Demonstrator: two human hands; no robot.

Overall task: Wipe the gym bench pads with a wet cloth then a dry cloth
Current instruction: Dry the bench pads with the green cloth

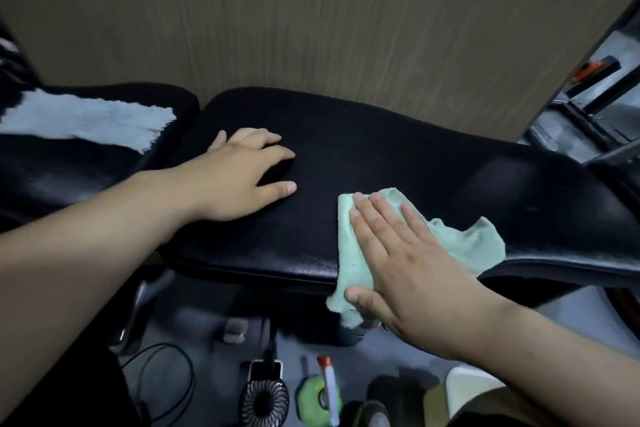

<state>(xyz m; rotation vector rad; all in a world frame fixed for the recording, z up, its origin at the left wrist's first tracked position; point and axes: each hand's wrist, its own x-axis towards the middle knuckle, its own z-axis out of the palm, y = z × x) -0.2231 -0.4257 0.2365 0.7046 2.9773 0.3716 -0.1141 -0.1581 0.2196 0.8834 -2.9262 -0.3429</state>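
Note:
A long black bench pad (398, 156) runs across the middle of the view. My right hand (398, 260) lies flat, fingers spread, pressing a mint-green cloth (481, 243) onto the pad's near edge; part of the cloth hangs over that edge. My left hand (242, 173) rests palm down on the pad's left part, holding nothing. A second black pad (69, 166) lies at the left, with a pale blue-white cloth (86, 121) spread on it, untouched.
A wood-grain wall stands right behind the bench. Metal frame parts (588, 97) show at the right. On the grey floor below lie a small black fan (265, 402), a green tape roll (313, 397), a tube with a red cap, cables and a white container (471, 388).

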